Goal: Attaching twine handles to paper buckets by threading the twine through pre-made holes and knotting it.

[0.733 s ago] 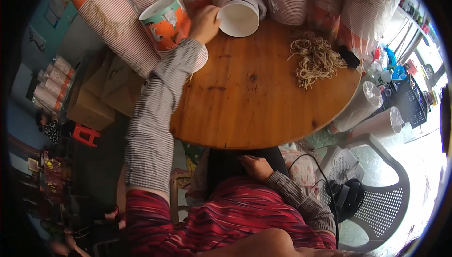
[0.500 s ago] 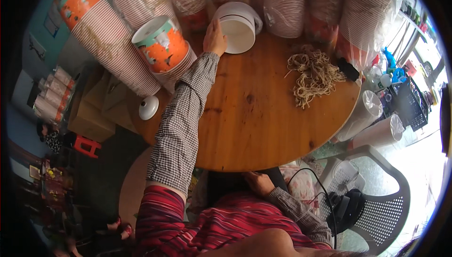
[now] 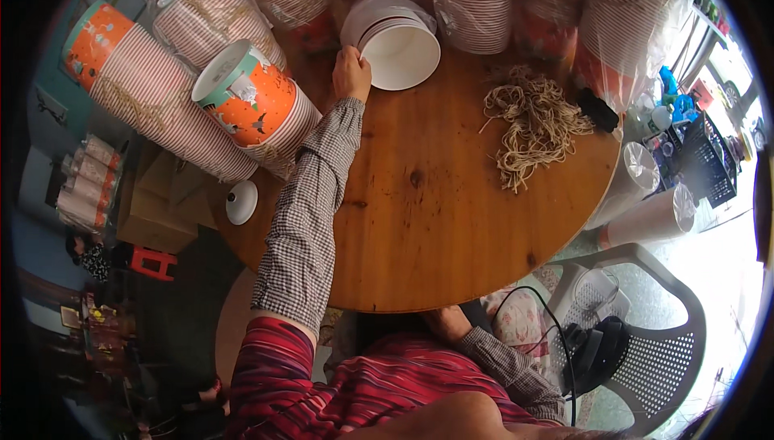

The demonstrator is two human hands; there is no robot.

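The person's left hand (image 3: 352, 75) is half curled against the left side of a white-lined tub (image 3: 403, 61); the fingertips are partly hidden, so how firm a hold it has cannot be told. The right hand (image 3: 450, 323) is low at the near edge of the wooden table (image 3: 435, 222), partly covered by it; whether it is open or closed, or has hold of anything, cannot be told. The tub sits toward the table's back, its mouth turned to the person, with at least one more rim nested behind. Judging by how things lie, much is already bagged, while the tub's mouth is uncovered and the twine (image 3: 536, 130) lies loose. Counted, there are one heap of twine, one knobbed white lid (image 3: 242, 202), one small black object (image 3: 597, 110), two orange-topped stacks (image 3: 246, 101) at left and at least six plastic-wrapped stacks (image 3: 472, 5) along the back. Farther out stand two wrapped columns (image 3: 657, 214), one grey chair (image 3: 661, 319) and one red stool (image 3: 153, 263).
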